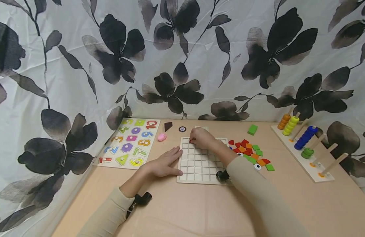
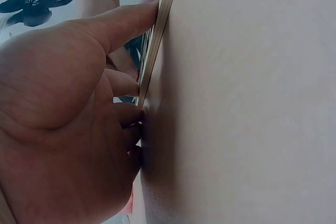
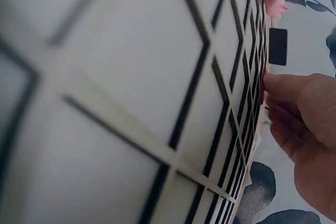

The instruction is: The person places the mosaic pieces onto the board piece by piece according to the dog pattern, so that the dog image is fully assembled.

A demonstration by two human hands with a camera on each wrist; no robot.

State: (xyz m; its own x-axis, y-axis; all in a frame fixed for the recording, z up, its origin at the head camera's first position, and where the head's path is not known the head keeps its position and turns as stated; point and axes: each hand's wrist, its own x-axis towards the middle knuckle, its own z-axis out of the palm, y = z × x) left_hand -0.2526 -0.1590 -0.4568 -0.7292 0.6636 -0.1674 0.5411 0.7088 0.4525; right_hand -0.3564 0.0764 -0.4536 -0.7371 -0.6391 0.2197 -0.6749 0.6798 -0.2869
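A white board (image 1: 197, 169) with a raised grid of square cells lies on the table in the head view. My left hand (image 1: 163, 163) rests at its left side with fingers spread, and in the left wrist view the thumb (image 2: 134, 20) touches the board's wooden edge (image 2: 157, 45). Over the far left cells, my right hand (image 1: 202, 138) pinches a small red tile (image 3: 263, 85) between thumb and fingers, down against the grid. Most of that tile is hidden by the fingers. Loose red, orange and green tiles (image 1: 255, 147) lie in a pile right of the board.
A number and shape puzzle board (image 1: 130, 148) lies at left. Between it and the grid are a pink lump (image 1: 161, 137), a dark brown piece (image 1: 168, 126) and a round dark disc (image 1: 182, 129). A peg stand with coloured rings (image 1: 302, 151) stands at right; a green block (image 1: 252, 129) lies behind.
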